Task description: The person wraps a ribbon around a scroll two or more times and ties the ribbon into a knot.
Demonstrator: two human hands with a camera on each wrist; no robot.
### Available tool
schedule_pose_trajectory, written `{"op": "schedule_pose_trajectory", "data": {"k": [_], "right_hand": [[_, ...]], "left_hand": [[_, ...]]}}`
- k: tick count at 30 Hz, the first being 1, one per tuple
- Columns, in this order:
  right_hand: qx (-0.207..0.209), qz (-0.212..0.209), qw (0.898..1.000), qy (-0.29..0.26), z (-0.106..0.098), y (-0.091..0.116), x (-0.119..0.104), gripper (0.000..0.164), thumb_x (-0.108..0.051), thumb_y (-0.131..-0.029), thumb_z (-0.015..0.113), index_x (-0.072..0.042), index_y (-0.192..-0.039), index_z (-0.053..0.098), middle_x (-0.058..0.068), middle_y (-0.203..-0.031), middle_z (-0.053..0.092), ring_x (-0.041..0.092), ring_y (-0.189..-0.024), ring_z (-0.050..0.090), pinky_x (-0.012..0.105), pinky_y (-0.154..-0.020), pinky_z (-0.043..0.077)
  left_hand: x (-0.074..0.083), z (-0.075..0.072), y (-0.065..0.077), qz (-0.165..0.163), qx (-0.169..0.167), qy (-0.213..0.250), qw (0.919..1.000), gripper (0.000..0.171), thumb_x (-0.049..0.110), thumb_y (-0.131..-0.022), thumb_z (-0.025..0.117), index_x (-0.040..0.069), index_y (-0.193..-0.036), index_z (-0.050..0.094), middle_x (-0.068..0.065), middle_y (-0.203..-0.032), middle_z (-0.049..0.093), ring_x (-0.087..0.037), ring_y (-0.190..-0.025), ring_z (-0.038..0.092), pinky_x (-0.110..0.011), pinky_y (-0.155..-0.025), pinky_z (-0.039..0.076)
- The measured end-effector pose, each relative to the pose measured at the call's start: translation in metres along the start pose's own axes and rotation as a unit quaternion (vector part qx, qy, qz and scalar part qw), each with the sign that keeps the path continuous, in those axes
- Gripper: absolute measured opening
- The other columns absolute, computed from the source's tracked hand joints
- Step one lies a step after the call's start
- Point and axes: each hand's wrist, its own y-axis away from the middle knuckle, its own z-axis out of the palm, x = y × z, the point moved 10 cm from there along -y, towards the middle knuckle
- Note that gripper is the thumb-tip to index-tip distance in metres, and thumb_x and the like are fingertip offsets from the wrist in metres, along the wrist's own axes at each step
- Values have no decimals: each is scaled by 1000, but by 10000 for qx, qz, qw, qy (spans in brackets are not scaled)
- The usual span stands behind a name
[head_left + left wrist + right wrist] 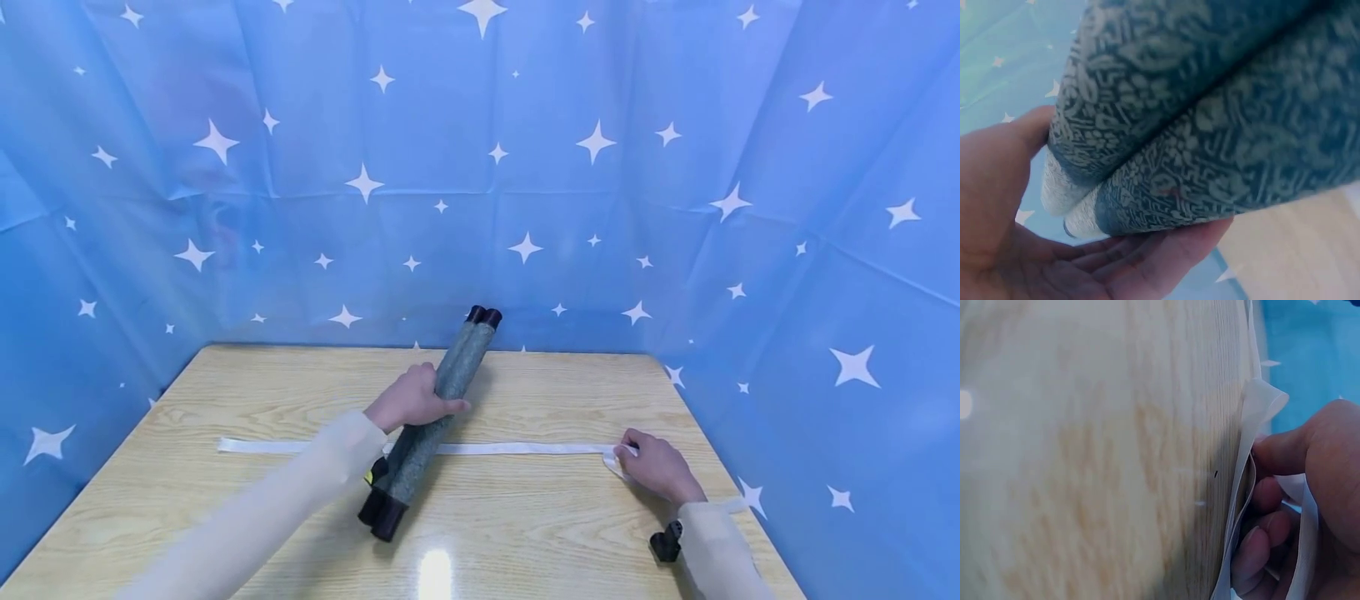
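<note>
My left hand [420, 396] grips a scroll [468, 354] rolled in from both sides, with the thumb across it. Its grey-green covering has a flower and line pattern, and dark knobs [388, 518] cap its ends. The scroll lies slantwise over a long white ribbon [525, 448], hiding part of it. In the left wrist view the two rolls [1166, 125] sit between thumb and fingers. At the ribbon's right end, my right hand [660, 467] pinches it close to the tabletop. Folds of the ribbon [1263, 403] loop by the thumb in the right wrist view.
The wooden table [555, 533] has light grain and a bright reflection near its front. A blue curtain [450, 125] with white stars hangs along the back and both sides. A small black device [666, 542] is on the right wrist.
</note>
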Motion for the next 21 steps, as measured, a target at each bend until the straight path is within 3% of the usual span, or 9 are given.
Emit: {"op": "schedule_pose_trajectory", "data": {"k": [8, 12, 15, 18, 21], "right_hand": [[0, -51, 10000, -8, -1, 1, -3, 17, -28, -105, 55, -16, -94, 59, 2, -68, 50, 19, -59, 43, 32, -58, 32], [-37, -47, 10000, -31, 1, 0, -3, 17, -27, -105, 54, -16, -93, 58, 2, -66, 49, 19, -57, 40, 32, -57, 32], [-23, -98, 9999, -29, 1, -1, -3, 18, -28, -106, 53, -16, -93, 57, 2, -66, 48, 18, -56, 39, 32, -57, 31], [-19, -117, 9999, -23, 1, -1, -2, 17, -28, -106, 54, -16, -94, 57, 2, -66, 49, 18, -56, 39, 32, -57, 31], [-21, -133, 9999, -29, 1, 0, -2, 18, -28, -106, 53, -16, -94, 58, 2, -66, 49, 18, -56, 39, 32, -57, 31]], "left_hand": [[-11, 16, 22, -537, 633, 626, 9946, 76, 57, -83, 80, -5, -121, 59, -19, -106, 63, -24, -72, 60, -36, -59, 51], [-15, 26, 30, -677, 858, 974, 9892, 56, 55, -82, 82, 5, -88, 58, -17, -97, 58, -22, -56, 47, -34, -47, 41], [-16, 32, 33, -751, 997, 1152, 9855, 52, 50, -82, 83, 8, -78, 52, -17, -92, 56, -20, -53, 42, -33, -45, 38], [-17, 39, 34, -849, 1123, 1179, 9830, 51, 46, -81, 84, 3, -85, 57, -16, -91, 55, -20, -55, 47, -33, -45, 42], [-18, 45, 33, -907, 1225, 975, 9835, 63, 44, -81, 84, -8, -106, 59, -15, -89, 57, -21, -58, 55, -33, -46, 46]]}}
